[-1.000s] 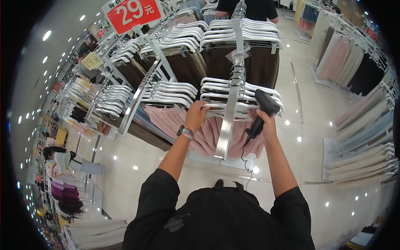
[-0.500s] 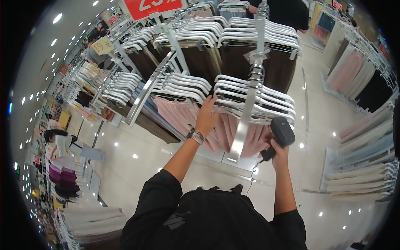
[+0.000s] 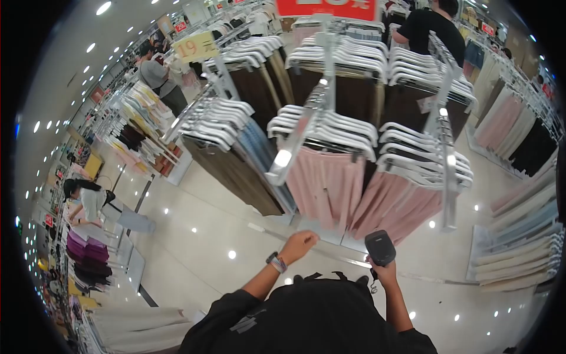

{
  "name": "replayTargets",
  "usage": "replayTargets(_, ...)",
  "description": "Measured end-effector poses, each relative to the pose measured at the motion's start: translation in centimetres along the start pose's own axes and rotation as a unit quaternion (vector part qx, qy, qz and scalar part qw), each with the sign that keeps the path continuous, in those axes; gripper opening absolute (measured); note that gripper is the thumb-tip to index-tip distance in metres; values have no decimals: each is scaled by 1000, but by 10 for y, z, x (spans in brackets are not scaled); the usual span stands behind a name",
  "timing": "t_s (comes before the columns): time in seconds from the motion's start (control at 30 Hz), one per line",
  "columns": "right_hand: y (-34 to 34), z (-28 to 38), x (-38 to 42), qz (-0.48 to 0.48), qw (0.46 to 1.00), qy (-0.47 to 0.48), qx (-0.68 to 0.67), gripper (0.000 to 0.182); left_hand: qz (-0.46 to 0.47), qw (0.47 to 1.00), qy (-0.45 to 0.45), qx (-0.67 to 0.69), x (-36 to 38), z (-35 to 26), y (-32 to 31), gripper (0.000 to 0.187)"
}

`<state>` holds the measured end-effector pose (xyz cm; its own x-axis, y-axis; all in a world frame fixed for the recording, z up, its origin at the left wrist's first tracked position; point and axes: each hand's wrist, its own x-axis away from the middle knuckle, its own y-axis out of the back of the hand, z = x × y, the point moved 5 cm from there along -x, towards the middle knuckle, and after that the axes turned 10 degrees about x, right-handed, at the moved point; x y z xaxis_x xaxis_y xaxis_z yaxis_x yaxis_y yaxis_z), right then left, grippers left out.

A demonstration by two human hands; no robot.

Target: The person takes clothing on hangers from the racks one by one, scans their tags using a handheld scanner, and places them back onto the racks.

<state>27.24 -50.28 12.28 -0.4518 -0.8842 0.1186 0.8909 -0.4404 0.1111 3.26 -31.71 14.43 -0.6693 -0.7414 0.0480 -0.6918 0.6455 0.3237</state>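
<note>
My right hand grips the handle of a black barcode scanner, its head held up in front of my chest and its cable hanging below. My left hand, with a watch on the wrist, hangs low in the air with the fingers curled and nothing in it. In front of me stands a clothes rack with white hangers carrying pink trousers. Both hands are well below the garments and apart from them.
Brown trousers hang on the upper tier, blue and brown ones to the left. A red price sign tops the rack. A person in black stands behind it, another person bends at the left. Glossy floor lies between racks.
Both hands have dropped away from the hangers to chest height. My left hand let go of the pink garments. The view has pulled back from the rack.
</note>
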Motion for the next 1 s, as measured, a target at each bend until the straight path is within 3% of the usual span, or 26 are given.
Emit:
replayTargets(0.03,-29,6,-2,-5,1000,7,7,14,-5,1000,1,2,22,14,14,21)
replayTargets(0.07,-56,11,-1,49,997,-27,49,14,4,1000,30,9,42,31,26,21)
replayTargets(0.1,-89,25,-6,54,996,61,25,15,9,998,58,17,60,46,38,20)
replayTargets(0.13,-119,37,-10,85,993,76,39,18,-3,998,59,18,79,55,52,20)
replayTargets(0.37,-274,83,-43,237,962,103,90,36,-174,973,139,58,192,100,171,21)
replayTargets(0.47,-319,99,-68,243,957,123,98,32,-305,941,134,55,231,123,207,20)
replayTargets(0.57,-367,112,-105,244,959,122,81,22,-365,910,172,92,261,133,224,19)
replayTargets(0.6,-384,125,-116,257,959,120,18,21,-380,901,178,106,270,146,228,20)
replayTargets(0.73,-451,181,-155,263,951,99,-130,24,-411,880,192,142,285,160,254,18)
replayTargets(1.0,-572,202,-267,231,945,92,-214,36,-426,867,216,143,238,196,348,17)
